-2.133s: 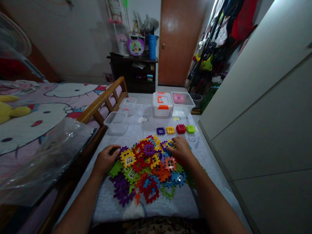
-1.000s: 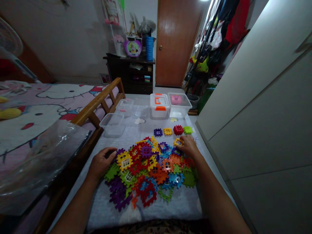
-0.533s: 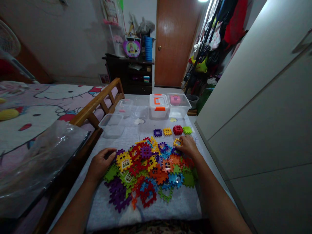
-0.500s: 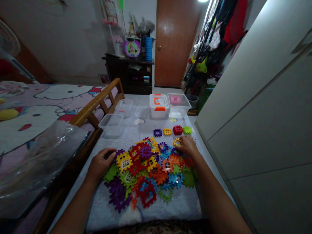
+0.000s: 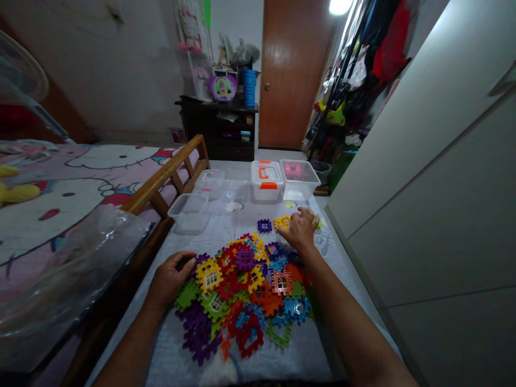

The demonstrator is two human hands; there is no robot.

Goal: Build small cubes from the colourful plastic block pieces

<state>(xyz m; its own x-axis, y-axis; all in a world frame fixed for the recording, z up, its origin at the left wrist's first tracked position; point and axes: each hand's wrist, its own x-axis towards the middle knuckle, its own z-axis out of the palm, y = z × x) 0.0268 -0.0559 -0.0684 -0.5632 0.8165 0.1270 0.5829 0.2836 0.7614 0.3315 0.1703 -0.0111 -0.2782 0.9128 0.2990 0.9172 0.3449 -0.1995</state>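
A heap of coloured interlocking plastic tiles (image 5: 245,287) lies on a grey cloth over a low table (image 5: 250,355). My left hand (image 5: 171,277) rests at the heap's left edge, its curled fingers touching a purple tile. My right hand (image 5: 298,230) reaches past the heap to a short row of single tiles and pinches a yellow tile (image 5: 282,222) over the row's yellow piece. A purple tile (image 5: 264,226) lies to its left. A green tile (image 5: 317,221) peeks out from behind the hand. The hand hides the row's red tile.
Clear plastic boxes stand at the table's far end: an empty one (image 5: 189,213), a lidded box with orange handle (image 5: 266,180), and a tub (image 5: 299,179) holding something pink. A wooden bed frame (image 5: 165,180) runs along the left, white cupboard doors (image 5: 423,177) along the right.
My right hand lifted a yellow tile from the heap's far right edge and carried it forward to the row of single tiles. My left hand stayed at the heap's left edge.
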